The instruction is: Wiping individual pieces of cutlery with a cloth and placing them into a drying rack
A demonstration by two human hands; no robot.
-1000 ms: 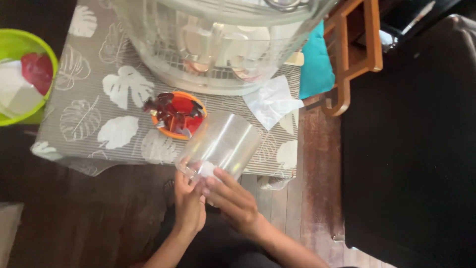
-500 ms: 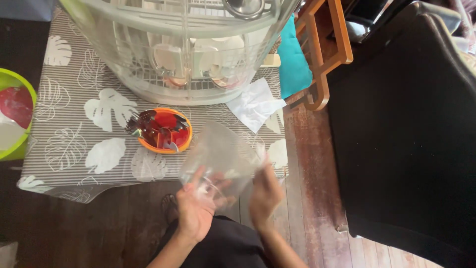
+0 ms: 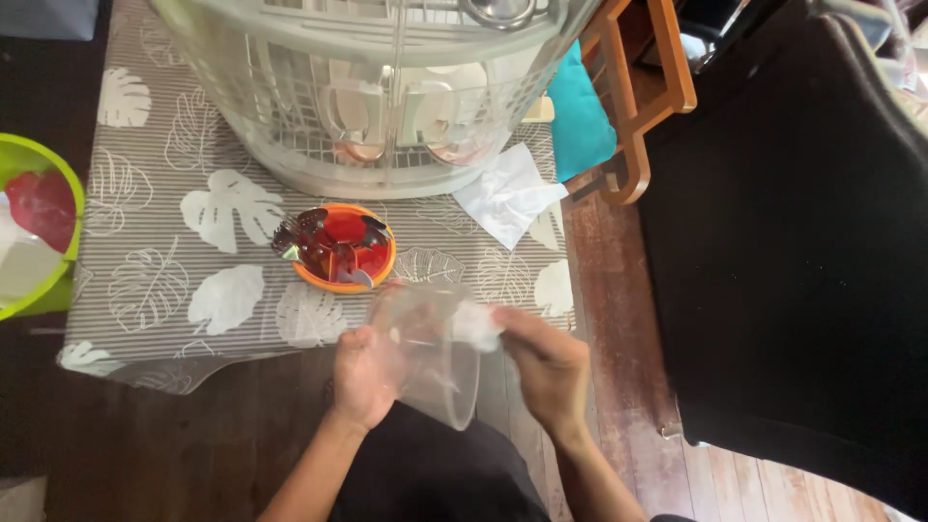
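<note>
A clear plastic container [image 3: 432,372] is held in front of me at the near edge of the table, its open rim turned down and to the right. My left hand [image 3: 364,375] grips its left wall from outside. My right hand [image 3: 544,364] presses a crumpled white tissue [image 3: 476,325] against the upper right side of the container. An orange holder [image 3: 343,248] with several metal spoons and forks stands just beyond the container on the table.
A grey tablecloth with white leaf prints [image 3: 224,300] covers the table. A big white dish rack [image 3: 372,92] fills the far side, a white tissue [image 3: 507,196] lies by it. A green bowl [image 3: 34,227] sits left, a wooden chair with teal cushion [image 3: 633,106] right, a black seat [image 3: 793,251] beyond.
The container has been turned from pointing up and away to rim-down. My right hand moved from its base to its right side with the tissue. The view shifted slightly.
</note>
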